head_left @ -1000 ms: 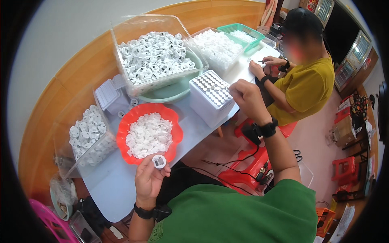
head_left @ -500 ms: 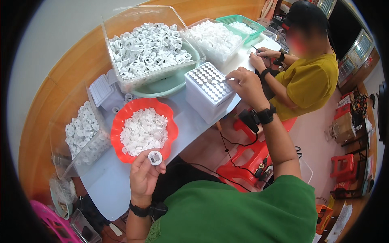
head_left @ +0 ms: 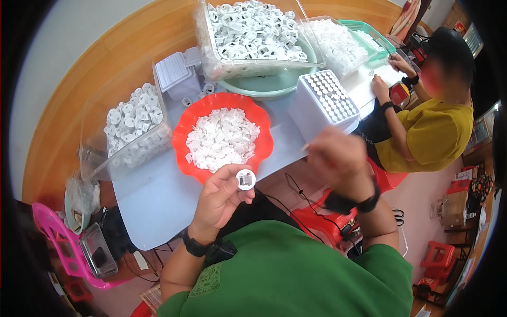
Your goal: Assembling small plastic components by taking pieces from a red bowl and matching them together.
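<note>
My left hand (head_left: 219, 198) pinches a small round white plastic housing (head_left: 245, 179), its recessed face with metal-looking parts turned up. It sits just in front of a scalloped red bowl (head_left: 268, 150) of small white plastic pieces (head_left: 222, 138). My right hand (head_left: 338, 156) is blurred by motion, in the air in front of a white box (head_left: 311, 113). Its fingers look curled together, with a small pale spot at the tips that I cannot make out. Rows of small round pale pieces (head_left: 330, 94) fill the box's top, with some gaps among them.
A clear bin (head_left: 211, 68) of round white parts rests on a pale green basin (head_left: 264, 94). Another clear bin (head_left: 95, 161) stands at the left. A white gridded tray (head_left: 171, 70) lies behind the bowl. At right, a person in yellow (head_left: 441, 127) works at the same table (head_left: 153, 211).
My right hand has left the box top and come back toward me, nearer the left hand. The view has shifted, and the left hand still holds the round housing.
</note>
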Demonstrator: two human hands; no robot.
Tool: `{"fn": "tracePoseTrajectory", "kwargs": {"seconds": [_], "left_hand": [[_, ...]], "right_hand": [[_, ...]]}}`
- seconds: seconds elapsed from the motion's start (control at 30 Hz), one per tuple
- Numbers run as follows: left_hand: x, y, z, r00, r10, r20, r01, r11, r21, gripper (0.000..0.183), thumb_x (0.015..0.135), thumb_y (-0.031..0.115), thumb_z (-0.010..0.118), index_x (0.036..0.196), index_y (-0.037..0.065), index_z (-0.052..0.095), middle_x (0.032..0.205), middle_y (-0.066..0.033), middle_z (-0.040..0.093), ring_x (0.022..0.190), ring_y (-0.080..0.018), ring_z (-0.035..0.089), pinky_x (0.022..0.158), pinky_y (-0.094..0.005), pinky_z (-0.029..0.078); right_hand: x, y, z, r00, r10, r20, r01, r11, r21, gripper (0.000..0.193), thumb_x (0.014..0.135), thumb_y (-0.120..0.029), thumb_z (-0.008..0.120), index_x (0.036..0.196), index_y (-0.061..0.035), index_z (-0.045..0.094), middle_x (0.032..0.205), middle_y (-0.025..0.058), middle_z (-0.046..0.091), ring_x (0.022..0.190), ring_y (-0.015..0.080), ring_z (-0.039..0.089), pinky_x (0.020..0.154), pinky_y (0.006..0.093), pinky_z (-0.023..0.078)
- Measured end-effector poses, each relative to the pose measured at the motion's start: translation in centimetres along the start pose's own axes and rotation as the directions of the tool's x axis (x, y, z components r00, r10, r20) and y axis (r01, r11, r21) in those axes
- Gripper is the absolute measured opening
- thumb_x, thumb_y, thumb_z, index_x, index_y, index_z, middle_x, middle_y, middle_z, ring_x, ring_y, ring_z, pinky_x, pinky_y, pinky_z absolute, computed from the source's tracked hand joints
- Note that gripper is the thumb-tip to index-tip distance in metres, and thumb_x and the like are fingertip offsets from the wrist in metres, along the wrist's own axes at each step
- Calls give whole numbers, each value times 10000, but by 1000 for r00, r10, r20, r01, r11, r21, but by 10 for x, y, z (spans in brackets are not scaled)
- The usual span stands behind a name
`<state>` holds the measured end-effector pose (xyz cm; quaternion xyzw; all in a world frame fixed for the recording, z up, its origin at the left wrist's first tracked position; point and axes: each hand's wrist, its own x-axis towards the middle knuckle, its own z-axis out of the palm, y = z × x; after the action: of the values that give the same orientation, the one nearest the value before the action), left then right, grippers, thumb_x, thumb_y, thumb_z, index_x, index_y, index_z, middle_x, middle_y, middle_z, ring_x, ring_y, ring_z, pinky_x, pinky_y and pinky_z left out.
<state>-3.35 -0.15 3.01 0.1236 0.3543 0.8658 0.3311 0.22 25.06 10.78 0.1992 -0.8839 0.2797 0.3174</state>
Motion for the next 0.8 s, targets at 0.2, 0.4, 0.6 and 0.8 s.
{"fn": "tracePoseTrajectory", "kwargs": {"seconds": [0.2, 0.4, 0.6, 0.8], "left_hand": [[-6, -3, 3, 999, 19, -45, -16, 998, 67, 276, 936, 136, 535, 1162, -21, 522, 966, -89, 611, 822, -159, 617, 708, -277, 515], [-14, -4, 9, 990, 73, -124, -55, 989, 137, 269, 927, 123, 546, 1145, -33, 519, 948, -86, 613, 797, -152, 610, 696, -271, 515], [-16, -8, 6, 985, 141, -97, -112, 960, 257, 221, 918, 78, 555, 1122, -7, 561, 952, -72, 630, 819, -132, 612, 693, -264, 525], [-19, -8, 8, 991, 118, -67, -96, 958, 269, 219, 919, 85, 554, 1113, -16, 564, 958, -81, 626, 805, -140, 613, 696, -270, 530]], "right_hand": [[-10, -40, 58, 984, -149, 100, 140, 986, 96, 185, 618, 22, 674, 771, -11, 574, 733, 86, 547, 593, 227, 573, 487, 323, 454], [-10, -49, 70, 959, -215, 183, 225, 974, -33, 149, 644, -87, 630, 704, -24, 509, 705, 71, 486, 600, 207, 536, 445, 314, 413], [-4, -59, 67, 930, -240, 279, 267, 962, -60, 159, 633, -107, 630, 713, -33, 514, 707, 74, 490, 620, 216, 541, 453, 333, 408], [0, -47, 63, 944, -39, 327, -23, 983, 182, 109, 678, -38, 639, 716, -32, 537, 678, 99, 555, 593, 258, 579, 498, 366, 444]]}}
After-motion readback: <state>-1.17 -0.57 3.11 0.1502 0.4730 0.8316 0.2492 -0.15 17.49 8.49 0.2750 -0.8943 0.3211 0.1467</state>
